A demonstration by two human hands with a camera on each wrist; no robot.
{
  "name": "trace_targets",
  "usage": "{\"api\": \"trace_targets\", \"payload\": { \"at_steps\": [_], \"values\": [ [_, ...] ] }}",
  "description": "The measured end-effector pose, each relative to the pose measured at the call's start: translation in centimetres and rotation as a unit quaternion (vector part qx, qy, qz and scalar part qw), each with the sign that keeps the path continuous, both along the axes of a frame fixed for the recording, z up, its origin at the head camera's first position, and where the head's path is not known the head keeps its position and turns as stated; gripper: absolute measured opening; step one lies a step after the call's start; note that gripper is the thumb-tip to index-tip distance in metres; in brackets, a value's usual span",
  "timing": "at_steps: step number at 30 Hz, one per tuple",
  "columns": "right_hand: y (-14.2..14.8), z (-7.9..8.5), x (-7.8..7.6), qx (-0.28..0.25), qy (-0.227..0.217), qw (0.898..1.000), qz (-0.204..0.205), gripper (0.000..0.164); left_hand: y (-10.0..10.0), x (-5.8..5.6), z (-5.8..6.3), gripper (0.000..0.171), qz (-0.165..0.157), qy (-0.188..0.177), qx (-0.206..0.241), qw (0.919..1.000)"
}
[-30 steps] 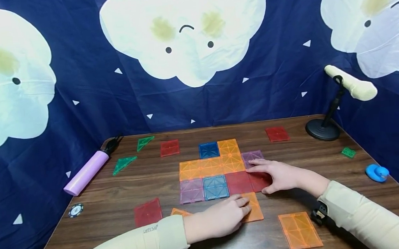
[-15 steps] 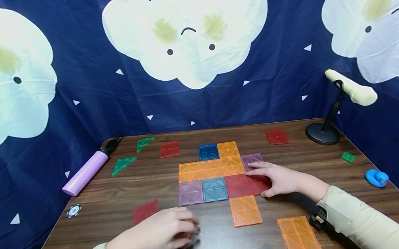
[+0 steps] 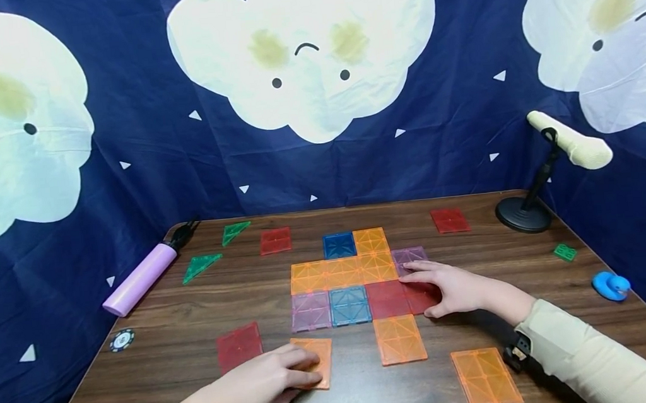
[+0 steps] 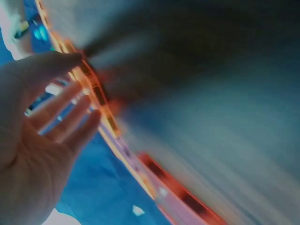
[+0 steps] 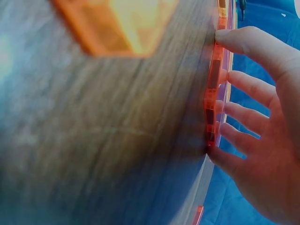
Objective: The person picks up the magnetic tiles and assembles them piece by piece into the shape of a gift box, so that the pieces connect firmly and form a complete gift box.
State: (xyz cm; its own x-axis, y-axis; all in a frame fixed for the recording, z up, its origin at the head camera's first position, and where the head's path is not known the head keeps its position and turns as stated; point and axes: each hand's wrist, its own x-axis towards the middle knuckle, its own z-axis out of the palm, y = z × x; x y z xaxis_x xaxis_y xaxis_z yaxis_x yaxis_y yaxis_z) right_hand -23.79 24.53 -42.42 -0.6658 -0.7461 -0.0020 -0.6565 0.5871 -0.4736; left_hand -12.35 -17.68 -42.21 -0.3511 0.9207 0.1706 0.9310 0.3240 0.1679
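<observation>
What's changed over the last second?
The left hand let go of the front orange tile of the tile layout, moved left and now grips the loose orange tile there, which seems shifted slightly right. The right hand stayed on the red tile; the layout looks unmoved.

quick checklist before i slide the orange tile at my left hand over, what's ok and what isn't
1. Left hand on the orange tile: ok, fingers touch it.
2. Hold firm enough: cannot tell.
3. Orange tile joined to the layout: not ok, wood shows between them.
4. Right hand at the layout: ok, touching its rightmost red tile.
5. Left hand off the loose red tile: cannot tell, they overlap in the head view.
6. Duck out of the way: ok, near the right table edge.
</observation>
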Motion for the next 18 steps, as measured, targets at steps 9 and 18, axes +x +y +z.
{"api": "trace_targets", "payload": {
  "at_steps": [9, 18],
  "values": [
    [-0.1, 0.1, 0.1, -0.001, -0.006, 1.000, -0.005, 0.070, 4.7, -1.1, 0.2, 0.036, -0.011, 0.016, -0.016, 0.9997],
    [0.0, 0.0, 0.0, 0.001, -0.005, 1.000, -0.002, 0.070, 7.4, -1.3, 0.4, 0.030, -0.002, 0.028, -0.024, 0.9993]
  ]
}}
